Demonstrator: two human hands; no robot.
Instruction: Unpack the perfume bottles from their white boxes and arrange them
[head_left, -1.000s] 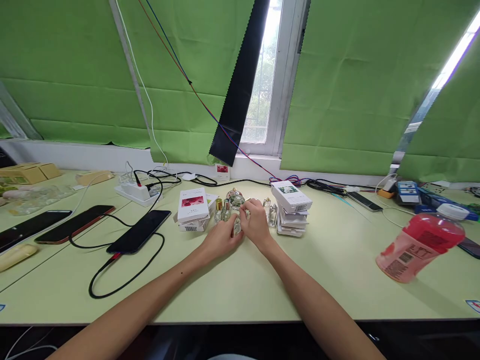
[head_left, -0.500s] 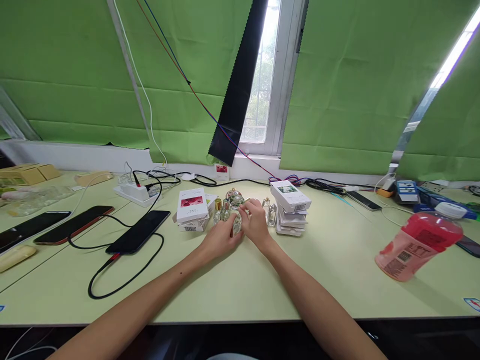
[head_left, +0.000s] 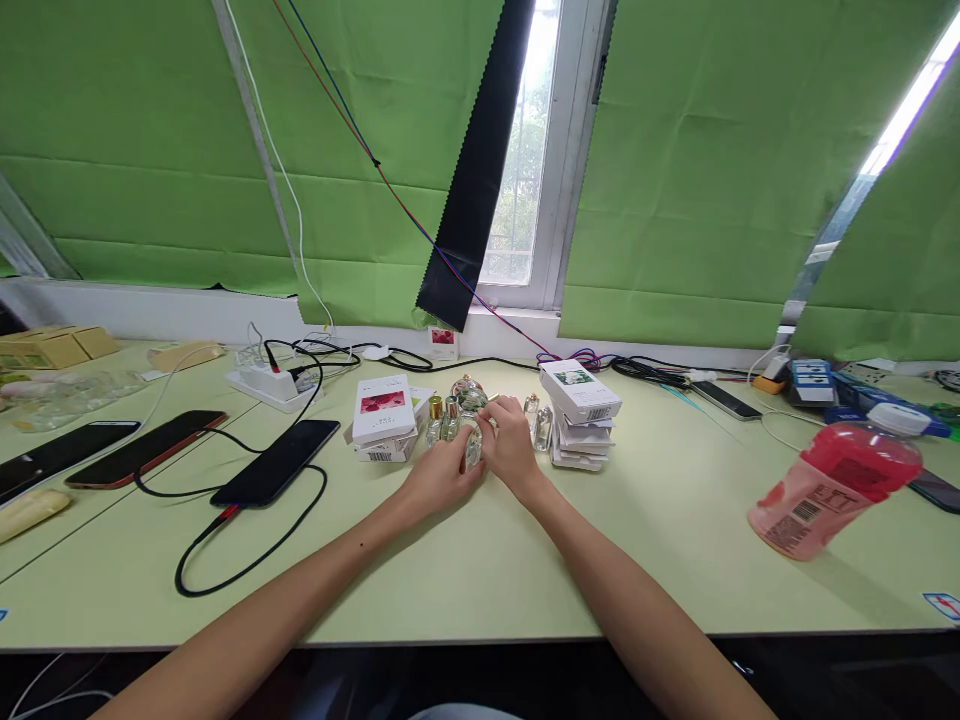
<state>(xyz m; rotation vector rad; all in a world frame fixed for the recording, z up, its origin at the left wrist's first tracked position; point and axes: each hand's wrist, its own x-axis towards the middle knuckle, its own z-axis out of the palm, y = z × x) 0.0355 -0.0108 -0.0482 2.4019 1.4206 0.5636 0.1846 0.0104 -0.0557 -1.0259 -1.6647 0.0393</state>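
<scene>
My left hand (head_left: 442,472) rests low on the table with its fingers round a small clear glass bottle (head_left: 473,448). Over the top of that bottle, the fingertips of my right hand (head_left: 508,440) are pinched together; whatever is between them is too small to make out. Small bottles with gold and silver caps (head_left: 443,418) stand just left of my hands. Behind them sits a round ornate glass object (head_left: 468,393). Two more little bottles (head_left: 538,424) stand to the right of my right hand.
White boxes are stacked at left (head_left: 383,410) and right (head_left: 581,400). Further left lie a cabled black phone (head_left: 277,462), other phones and a power strip (head_left: 270,385). A pink drink bottle (head_left: 832,485) stands at the right. Cables run along the back.
</scene>
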